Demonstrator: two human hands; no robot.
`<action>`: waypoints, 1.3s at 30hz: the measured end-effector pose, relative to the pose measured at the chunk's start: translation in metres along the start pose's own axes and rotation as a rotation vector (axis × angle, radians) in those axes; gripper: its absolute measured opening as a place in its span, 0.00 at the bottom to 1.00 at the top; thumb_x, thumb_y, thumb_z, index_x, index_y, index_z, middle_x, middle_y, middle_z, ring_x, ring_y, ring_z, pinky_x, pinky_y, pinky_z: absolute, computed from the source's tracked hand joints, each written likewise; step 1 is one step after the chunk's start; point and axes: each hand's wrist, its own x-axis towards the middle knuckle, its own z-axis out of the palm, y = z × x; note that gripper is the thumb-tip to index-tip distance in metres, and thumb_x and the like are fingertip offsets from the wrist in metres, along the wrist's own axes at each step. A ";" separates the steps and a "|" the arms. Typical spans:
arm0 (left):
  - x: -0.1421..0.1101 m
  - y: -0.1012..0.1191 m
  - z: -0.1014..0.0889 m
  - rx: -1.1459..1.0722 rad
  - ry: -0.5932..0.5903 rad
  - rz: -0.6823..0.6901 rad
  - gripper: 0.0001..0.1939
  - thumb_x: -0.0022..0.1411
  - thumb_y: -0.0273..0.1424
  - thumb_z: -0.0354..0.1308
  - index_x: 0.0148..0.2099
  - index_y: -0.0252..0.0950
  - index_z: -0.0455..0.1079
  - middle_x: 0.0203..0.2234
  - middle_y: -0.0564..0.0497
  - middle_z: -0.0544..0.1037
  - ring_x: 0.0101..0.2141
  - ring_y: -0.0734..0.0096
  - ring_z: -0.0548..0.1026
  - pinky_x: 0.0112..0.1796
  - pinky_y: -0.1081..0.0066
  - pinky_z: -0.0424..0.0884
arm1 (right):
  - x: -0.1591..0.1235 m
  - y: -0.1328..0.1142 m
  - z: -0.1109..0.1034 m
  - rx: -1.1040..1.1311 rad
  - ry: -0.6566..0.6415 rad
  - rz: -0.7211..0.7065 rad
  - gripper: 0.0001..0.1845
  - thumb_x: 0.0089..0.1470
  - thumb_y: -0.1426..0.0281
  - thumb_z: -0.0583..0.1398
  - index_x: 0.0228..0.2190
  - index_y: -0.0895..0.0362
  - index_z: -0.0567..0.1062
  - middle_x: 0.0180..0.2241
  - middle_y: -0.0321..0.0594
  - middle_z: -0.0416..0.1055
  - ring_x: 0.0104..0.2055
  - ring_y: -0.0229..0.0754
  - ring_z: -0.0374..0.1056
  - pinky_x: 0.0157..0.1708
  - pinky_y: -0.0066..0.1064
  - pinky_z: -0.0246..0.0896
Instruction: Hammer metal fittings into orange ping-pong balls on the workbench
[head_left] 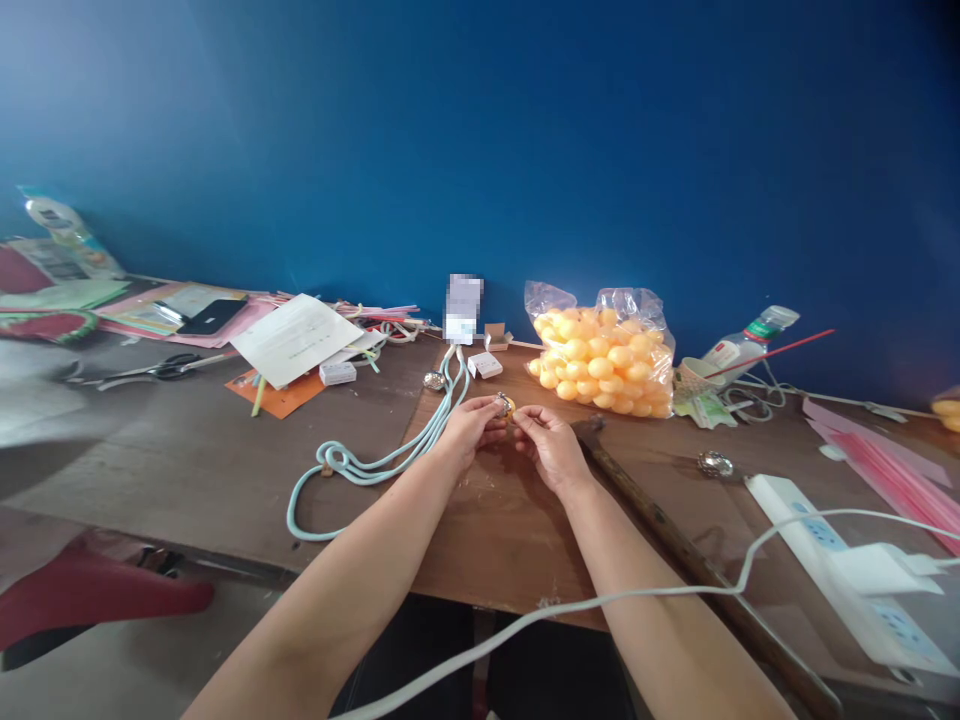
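My left hand (476,428) pinches a small silver openwork metal piece with orange-yellow in it (507,406), held just above the brown table. From the other side, my right hand (551,445) closes thumb and forefinger at its orange edge. The exact spot under those fingertips is too small to make out. A silver openwork ball (433,380) lies left of my hands, and a similar one (715,463) lies to the right. Behind my right hand stands a clear bag of orange-yellow balls (596,360).
A looped light-blue cord (360,468) lies left. A long wooden-handled tool (660,530) lies beside my right arm, near a power strip (817,540). A white cable (555,612) crosses over my right forearm. Scissors (161,368), papers (296,340) and a bottle (750,340) are farther out.
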 end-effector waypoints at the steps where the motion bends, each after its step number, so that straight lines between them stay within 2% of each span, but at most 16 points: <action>1: 0.000 0.000 0.000 -0.002 -0.003 0.001 0.10 0.54 0.29 0.65 0.39 0.31 0.74 0.30 0.45 0.79 0.23 0.77 0.75 0.28 0.76 0.73 | -0.001 0.000 0.001 0.020 -0.005 0.018 0.17 0.36 0.60 0.70 0.27 0.55 0.74 0.24 0.31 0.70 0.26 0.34 0.66 0.22 0.22 0.63; 7: -0.001 0.001 0.002 -0.027 -0.040 0.001 0.09 0.55 0.28 0.64 0.40 0.30 0.74 0.31 0.44 0.78 0.26 0.74 0.76 0.29 0.74 0.75 | -0.003 -0.002 0.002 0.082 -0.043 0.082 0.17 0.37 0.62 0.70 0.28 0.55 0.73 0.28 0.33 0.73 0.25 0.32 0.66 0.20 0.21 0.61; 13: -0.001 0.001 0.002 -0.005 -0.022 -0.005 0.08 0.57 0.27 0.63 0.40 0.29 0.74 0.29 0.44 0.78 0.24 0.75 0.76 0.27 0.76 0.74 | -0.001 -0.002 0.001 0.126 -0.061 0.082 0.15 0.38 0.63 0.70 0.27 0.55 0.74 0.28 0.33 0.73 0.26 0.31 0.65 0.22 0.20 0.61; 20: -0.003 0.002 0.003 0.001 -0.011 -0.009 0.10 0.55 0.28 0.65 0.39 0.29 0.74 0.28 0.45 0.78 0.24 0.75 0.75 0.26 0.76 0.73 | 0.001 -0.004 -0.001 0.174 -0.098 0.136 0.15 0.36 0.65 0.72 0.27 0.56 0.74 0.28 0.33 0.72 0.22 0.28 0.60 0.17 0.18 0.55; 29: -0.006 0.003 0.004 0.036 -0.026 -0.008 0.07 0.56 0.29 0.64 0.37 0.29 0.74 0.26 0.47 0.78 0.23 0.77 0.74 0.26 0.77 0.72 | 0.002 -0.005 -0.002 0.223 -0.106 0.170 0.17 0.35 0.66 0.73 0.27 0.57 0.74 0.25 0.32 0.72 0.17 0.24 0.51 0.12 0.16 0.38; 39: -0.006 0.004 0.005 0.048 -0.021 0.003 0.11 0.53 0.32 0.67 0.35 0.29 0.73 0.24 0.46 0.78 0.21 0.78 0.73 0.26 0.76 0.72 | 0.003 -0.004 -0.003 0.199 -0.102 0.147 0.17 0.35 0.65 0.72 0.26 0.57 0.73 0.25 0.32 0.72 0.17 0.24 0.50 0.12 0.16 0.38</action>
